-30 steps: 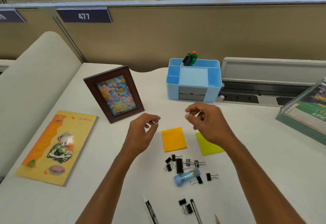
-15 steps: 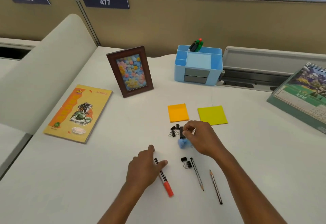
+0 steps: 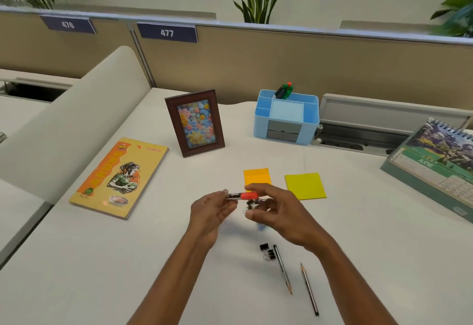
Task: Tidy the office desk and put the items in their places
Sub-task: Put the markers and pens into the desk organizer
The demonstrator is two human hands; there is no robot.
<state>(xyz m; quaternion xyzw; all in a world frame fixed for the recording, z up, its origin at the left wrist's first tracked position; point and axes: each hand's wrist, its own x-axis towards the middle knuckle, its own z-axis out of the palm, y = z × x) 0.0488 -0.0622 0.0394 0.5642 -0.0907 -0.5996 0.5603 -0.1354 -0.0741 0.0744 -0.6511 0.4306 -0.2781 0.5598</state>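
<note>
Above the desk (image 3: 102, 260), the marker (image 3: 242, 195) lies level between both hands: left hand (image 3: 212, 212) pinches its barrel, right hand (image 3: 276, 212) curls fingers (image 3: 258, 188) over the red cap, partly hiding binder clips (image 3: 252, 204). An orange sticky note (image 3: 256, 176) and a yellow sticky note (image 3: 304, 185) lie just behind, pencils (image 3: 282, 268) nearer.

Open bench at the front and left of centre; clutter in the middle and along the back.

The white bench (image 3: 102, 273) gives wide passage along its near edge. The left hand (image 3: 210, 212) and right hand (image 3: 279, 212) fill the middle, holding a red-capped black marker (image 3: 240, 195). Black binder clips (image 3: 267, 251) and two wooden pencils (image 3: 282, 268) lie just right of the forearms. A lane runs between the flat orange sticky pad (image 3: 256, 176) and yellow sticky pad (image 3: 305, 185) to the pale-blue plastic organiser (image 3: 258, 127). An upright dark wooden photo frame (image 3: 195, 122), a flat yellow-orange booklet (image 3: 120, 176) and a green desk calendar (image 3: 432, 168) flank it. A beige partition (image 3: 307, 68) closes the back.
</note>
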